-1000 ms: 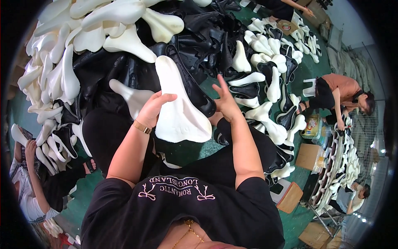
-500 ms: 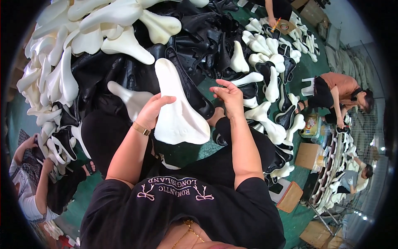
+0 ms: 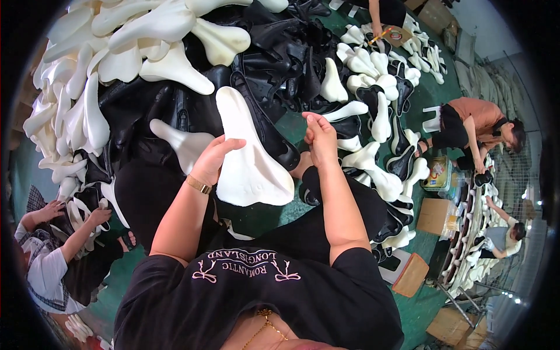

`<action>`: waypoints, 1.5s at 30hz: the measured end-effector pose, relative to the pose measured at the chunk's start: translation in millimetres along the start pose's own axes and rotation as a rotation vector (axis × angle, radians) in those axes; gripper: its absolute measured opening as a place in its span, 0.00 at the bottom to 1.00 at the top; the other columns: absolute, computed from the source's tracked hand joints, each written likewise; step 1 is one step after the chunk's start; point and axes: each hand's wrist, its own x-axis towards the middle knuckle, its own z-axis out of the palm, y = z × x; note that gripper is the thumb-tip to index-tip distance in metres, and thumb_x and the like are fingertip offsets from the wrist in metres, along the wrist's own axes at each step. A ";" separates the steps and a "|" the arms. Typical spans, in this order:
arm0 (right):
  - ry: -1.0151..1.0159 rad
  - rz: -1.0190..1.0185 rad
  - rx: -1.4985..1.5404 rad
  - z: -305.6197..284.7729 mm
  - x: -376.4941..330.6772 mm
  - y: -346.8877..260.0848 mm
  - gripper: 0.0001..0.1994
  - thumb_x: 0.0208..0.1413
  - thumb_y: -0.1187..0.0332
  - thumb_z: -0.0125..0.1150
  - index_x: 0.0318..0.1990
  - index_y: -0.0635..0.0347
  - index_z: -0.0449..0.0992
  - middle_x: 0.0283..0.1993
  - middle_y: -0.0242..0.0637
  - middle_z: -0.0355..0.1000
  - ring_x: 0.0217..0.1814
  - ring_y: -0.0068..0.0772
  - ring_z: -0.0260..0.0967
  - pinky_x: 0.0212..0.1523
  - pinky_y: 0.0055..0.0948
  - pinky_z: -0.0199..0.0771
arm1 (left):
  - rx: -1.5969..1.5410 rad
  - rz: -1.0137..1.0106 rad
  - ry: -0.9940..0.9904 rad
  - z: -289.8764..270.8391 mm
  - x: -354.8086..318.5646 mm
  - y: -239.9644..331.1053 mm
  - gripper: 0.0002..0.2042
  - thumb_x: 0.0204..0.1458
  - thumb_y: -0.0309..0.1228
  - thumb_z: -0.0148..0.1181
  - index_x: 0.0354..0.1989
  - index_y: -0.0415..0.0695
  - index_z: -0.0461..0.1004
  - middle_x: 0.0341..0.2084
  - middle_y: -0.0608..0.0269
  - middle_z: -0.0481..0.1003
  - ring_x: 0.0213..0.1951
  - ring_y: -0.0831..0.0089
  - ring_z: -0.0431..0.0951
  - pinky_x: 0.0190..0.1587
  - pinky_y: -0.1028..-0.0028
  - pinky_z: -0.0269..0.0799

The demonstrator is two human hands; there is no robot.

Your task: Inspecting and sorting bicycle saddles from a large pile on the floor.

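Observation:
My left hand grips the left edge of a white foam bicycle saddle pad, thumb on top, its narrow nose pointing away from me and the wide end nearest me. To the right of the pad, my right hand is raised with its fingers curled together in a pinch. Whatever they hold, if anything, is too small to make out. A black saddle base lies just behind the held pad. Left of it, another white saddle pad rests by my knee.
White pads are heaped at the far left, beside a pile of black saddle parts. More saddles lie on the right. Co-workers sit at left, far right and back. A cardboard box and a plastic bin stand at right.
My right hand has drawn slightly upright and its fingers have closed more. The pad stays in my left hand, barely shifted. The co-worker at left has moved both hands onto a saddle.

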 end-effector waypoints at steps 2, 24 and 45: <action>-0.035 -0.030 -0.086 6.9 -0.7 2.4 0.17 0.55 0.70 0.60 0.53 0.58 0.70 0.29 0.26 0.67 0.26 0.17 0.60 0.27 0.15 0.61 | 0.005 -0.001 0.013 -2.6 -0.6 0.5 0.18 0.49 0.30 0.60 0.46 0.34 0.70 0.38 0.56 0.76 0.39 0.68 0.78 0.45 0.71 0.74; 0.231 -0.041 -0.201 -2.8 -6.7 -18.9 0.15 0.56 0.61 0.61 0.42 0.65 0.75 0.28 0.34 0.78 0.19 0.14 0.63 0.20 0.14 0.56 | 0.017 0.007 0.004 -0.1 -4.1 -1.1 0.19 0.49 0.30 0.61 0.47 0.34 0.69 0.39 0.55 0.76 0.40 0.68 0.78 0.46 0.71 0.73; -0.024 -0.122 -0.203 12.8 -14.1 -28.4 0.19 0.49 0.81 0.61 0.51 0.66 0.72 0.42 0.42 0.77 0.45 0.25 0.73 0.49 0.22 0.70 | 0.020 -0.027 -0.016 -2.1 -2.0 -4.6 0.18 0.48 0.31 0.61 0.46 0.34 0.70 0.38 0.56 0.76 0.39 0.68 0.78 0.45 0.71 0.74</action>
